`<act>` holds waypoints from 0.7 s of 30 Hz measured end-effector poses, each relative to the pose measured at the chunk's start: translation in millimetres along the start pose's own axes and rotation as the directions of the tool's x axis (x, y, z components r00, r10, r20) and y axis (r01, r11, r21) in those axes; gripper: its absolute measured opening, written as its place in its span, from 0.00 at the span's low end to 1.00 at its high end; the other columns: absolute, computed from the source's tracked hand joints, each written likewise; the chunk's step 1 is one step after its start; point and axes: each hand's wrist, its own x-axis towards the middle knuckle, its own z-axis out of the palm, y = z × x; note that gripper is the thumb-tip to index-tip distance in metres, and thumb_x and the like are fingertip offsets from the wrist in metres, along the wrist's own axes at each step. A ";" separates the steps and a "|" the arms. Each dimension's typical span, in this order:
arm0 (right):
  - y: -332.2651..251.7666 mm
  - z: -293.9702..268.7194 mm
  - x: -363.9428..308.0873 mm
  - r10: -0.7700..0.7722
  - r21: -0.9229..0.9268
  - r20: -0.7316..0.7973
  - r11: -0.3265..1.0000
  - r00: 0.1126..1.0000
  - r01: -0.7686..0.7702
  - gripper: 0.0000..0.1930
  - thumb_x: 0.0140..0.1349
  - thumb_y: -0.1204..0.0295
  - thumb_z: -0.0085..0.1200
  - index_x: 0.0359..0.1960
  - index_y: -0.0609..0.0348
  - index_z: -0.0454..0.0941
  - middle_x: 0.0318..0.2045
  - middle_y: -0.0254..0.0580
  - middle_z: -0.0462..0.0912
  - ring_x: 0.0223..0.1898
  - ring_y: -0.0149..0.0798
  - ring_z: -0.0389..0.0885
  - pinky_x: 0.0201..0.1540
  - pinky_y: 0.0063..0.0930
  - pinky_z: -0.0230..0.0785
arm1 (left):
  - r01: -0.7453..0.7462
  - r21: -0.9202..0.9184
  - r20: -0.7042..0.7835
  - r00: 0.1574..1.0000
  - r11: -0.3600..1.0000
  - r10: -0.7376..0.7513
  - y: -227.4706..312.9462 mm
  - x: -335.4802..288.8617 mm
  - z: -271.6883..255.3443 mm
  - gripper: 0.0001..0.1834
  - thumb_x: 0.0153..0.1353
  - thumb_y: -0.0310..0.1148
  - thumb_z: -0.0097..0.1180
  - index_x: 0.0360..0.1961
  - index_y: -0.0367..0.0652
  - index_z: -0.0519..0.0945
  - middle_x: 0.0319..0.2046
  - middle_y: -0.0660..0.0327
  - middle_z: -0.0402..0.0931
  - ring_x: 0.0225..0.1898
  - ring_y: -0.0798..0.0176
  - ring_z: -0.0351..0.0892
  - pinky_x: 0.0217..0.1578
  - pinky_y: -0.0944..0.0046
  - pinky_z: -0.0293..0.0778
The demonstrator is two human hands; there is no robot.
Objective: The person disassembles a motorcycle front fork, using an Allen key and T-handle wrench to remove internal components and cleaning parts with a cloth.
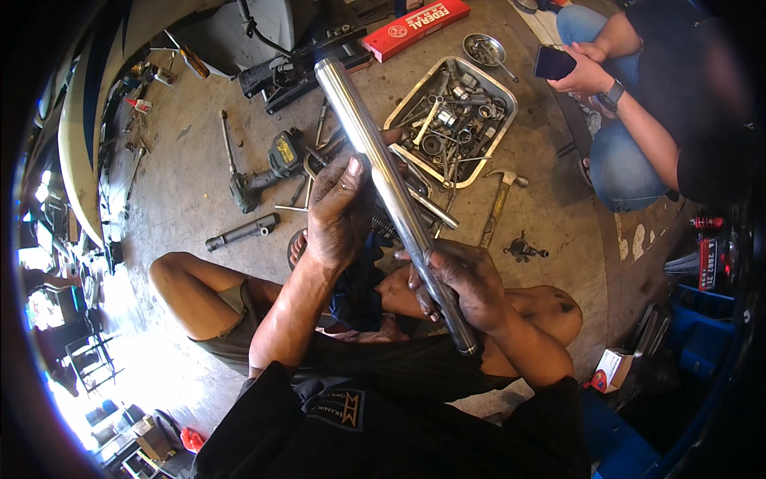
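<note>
A long, shiny metal fork tube (pixel 375 164) slants across the middle of the view, its bright end far left and its darker end near my lap. My left hand (pixel 337 209) is closed on its upper half, thumb along the side and fingers mostly hidden behind it. Lower down, my right hand (pixel 467 281) wraps round the darker part. Both hands are smudged with grime. Beneath the tube, a coil spring (pixel 384 223) and some metal parts show on the floor, partly covered.
Beyond lie a metal tray (pixel 511 104) of sockets and wrenches, a small bowl (pixel 484 49), a red box (pixel 415 28) and a cordless impact wrench (pixel 263 172). A hammer (pixel 500 203) rests right of the tube. A person crouches at right, holding a phone (pixel 552 62).
</note>
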 end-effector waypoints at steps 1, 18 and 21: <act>1.6 -1.4 0.2 0.002 0.093 0.046 0.996 0.999 -0.006 0.27 0.70 0.56 0.44 0.51 0.75 0.72 0.28 0.42 0.78 0.20 0.30 0.77 0.21 0.19 0.70 | 0.006 0.009 0.013 1.000 1.000 -0.006 0.0 0.4 -0.4 0.31 0.66 0.45 0.51 0.58 0.26 0.68 0.42 0.53 0.77 0.45 0.61 0.76 0.50 0.61 0.70; 19.7 1.2 11.5 -0.032 -0.238 0.025 0.970 0.999 0.037 0.21 0.70 0.60 0.45 0.57 0.62 0.72 0.27 0.41 0.78 0.24 0.33 0.79 0.28 0.27 0.73 | -0.164 0.031 -0.304 0.938 0.986 0.166 -1.6 20.9 3.1 0.18 0.67 0.47 0.51 0.26 0.47 0.69 0.16 0.68 0.64 0.16 0.72 0.64 0.18 0.71 0.61; 10.2 4.8 27.4 -0.508 -0.702 0.054 0.593 0.860 0.395 0.17 0.67 0.73 0.48 0.57 0.59 0.74 0.29 0.43 0.79 0.28 0.35 0.80 0.32 0.28 0.74 | -0.195 0.043 -0.243 0.949 0.980 0.199 13.7 24.2 -5.1 0.18 0.68 0.47 0.49 0.25 0.48 0.68 0.17 0.68 0.64 0.16 0.73 0.63 0.17 0.71 0.60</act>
